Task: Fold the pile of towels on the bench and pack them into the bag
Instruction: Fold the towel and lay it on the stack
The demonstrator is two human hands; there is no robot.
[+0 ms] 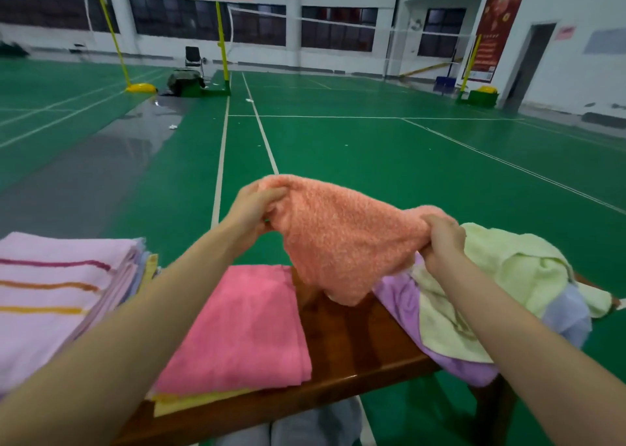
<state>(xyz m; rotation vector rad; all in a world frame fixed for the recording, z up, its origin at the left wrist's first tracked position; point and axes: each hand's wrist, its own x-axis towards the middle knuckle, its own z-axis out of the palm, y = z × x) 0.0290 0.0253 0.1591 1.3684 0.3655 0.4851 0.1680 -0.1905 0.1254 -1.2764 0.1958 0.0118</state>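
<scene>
Overhead, orange towel [342, 238] between left hand [252, 210] and right hand [442, 240].

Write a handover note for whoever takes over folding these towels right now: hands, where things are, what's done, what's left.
Hands: the left hand and right hand each grip an end of the orange towel, held above the bench.
Done: the pink towel lies folded mid-bench on a yellow towel; the striped stack sits folded at the left.
Left: fold the orange towel, then the loose pile at the right. The bag is not in view, so nothing is visibly packed.
</scene>
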